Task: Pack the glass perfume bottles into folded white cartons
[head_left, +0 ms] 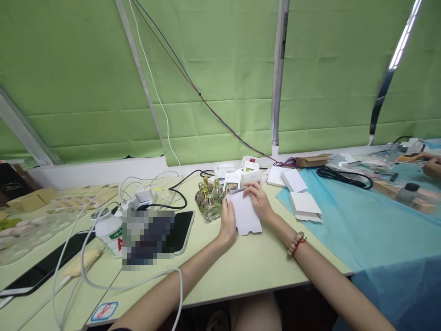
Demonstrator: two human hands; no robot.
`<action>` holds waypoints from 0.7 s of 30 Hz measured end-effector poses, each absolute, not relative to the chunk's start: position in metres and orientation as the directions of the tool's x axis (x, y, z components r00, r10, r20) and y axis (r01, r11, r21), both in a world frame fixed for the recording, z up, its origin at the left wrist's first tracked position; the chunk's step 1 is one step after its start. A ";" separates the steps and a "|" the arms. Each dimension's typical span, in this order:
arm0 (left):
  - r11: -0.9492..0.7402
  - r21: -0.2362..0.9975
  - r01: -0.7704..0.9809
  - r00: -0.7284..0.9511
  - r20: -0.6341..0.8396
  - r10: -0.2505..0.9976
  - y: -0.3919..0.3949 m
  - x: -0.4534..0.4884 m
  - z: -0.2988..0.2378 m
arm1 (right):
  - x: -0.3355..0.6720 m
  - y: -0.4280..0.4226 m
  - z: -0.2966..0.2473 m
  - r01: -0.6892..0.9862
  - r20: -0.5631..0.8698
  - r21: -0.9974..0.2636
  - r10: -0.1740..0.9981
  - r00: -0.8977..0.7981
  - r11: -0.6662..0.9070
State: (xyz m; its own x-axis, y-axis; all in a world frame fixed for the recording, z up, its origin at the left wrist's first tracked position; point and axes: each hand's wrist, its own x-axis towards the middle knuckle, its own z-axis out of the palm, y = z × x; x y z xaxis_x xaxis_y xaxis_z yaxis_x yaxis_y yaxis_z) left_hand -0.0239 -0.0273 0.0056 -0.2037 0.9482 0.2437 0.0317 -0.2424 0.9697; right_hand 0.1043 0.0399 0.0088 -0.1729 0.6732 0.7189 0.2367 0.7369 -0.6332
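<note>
A pale yellow-green bench [248,273] spreads across the lower half of the frame, with a blue cover [347,220] over its right part; behind it, green sheeting [220,55] fills the upper half, crossed by four slanting or upright strips [276,92]. One white cord [151,82] hangs at upper centre-left, and thin red and blue wires [220,115] run down beside it toward the centre. At the middle of the frame, the person's two hands share one white box [246,214], held tilted above the bench: the left hand [228,224] grips its left edge, and the right hand [257,201] has its fingers bent over the top right corner. One beaded bracelet [296,243] circles the right wrist. Just left of the box stands a cluster of glass bottles [211,209], several with gold caps, overlapping too much to count surely. Behind are printed cartons [251,169], their number also unclear; to the right lie three white boxes [305,207]. Left of centre are one phone [181,230], partly masked by pixelation, and one white container [107,230]. One black cable coil [344,178] lies at right, and another person's hand [433,166] shows at the right edge.
</note>
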 end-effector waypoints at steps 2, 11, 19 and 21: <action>-0.275 0.961 0.023 -0.194 0.275 0.942 -0.028 -0.023 0.007 | 0.105 0.036 0.012 0.293 0.717 -0.596 0.660 -0.224 0.747; -0.318 0.947 0.040 -0.153 0.320 0.935 -0.030 -0.022 0.007 | 0.103 0.031 0.013 0.413 0.651 -0.601 0.719 -0.243 0.684; -0.392 0.913 0.111 -0.164 0.406 0.899 -0.029 -0.022 0.004 | 0.096 0.036 0.007 0.307 0.709 -0.608 0.675 -0.206 0.732; -0.403 0.905 0.133 -0.155 0.421 0.894 -0.029 -0.022 0.004 | 0.095 0.033 0.007 0.292 0.708 -0.606 0.669 -0.227 0.740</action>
State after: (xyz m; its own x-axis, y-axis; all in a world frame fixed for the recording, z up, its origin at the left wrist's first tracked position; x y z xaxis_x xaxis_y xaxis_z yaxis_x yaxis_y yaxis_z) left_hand -0.0215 -0.0294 0.0035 -0.1553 0.8937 0.4210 0.1333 -0.4033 0.9053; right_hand 0.0955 0.0333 0.0069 -0.2265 0.6692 0.7077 0.2924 0.7398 -0.6060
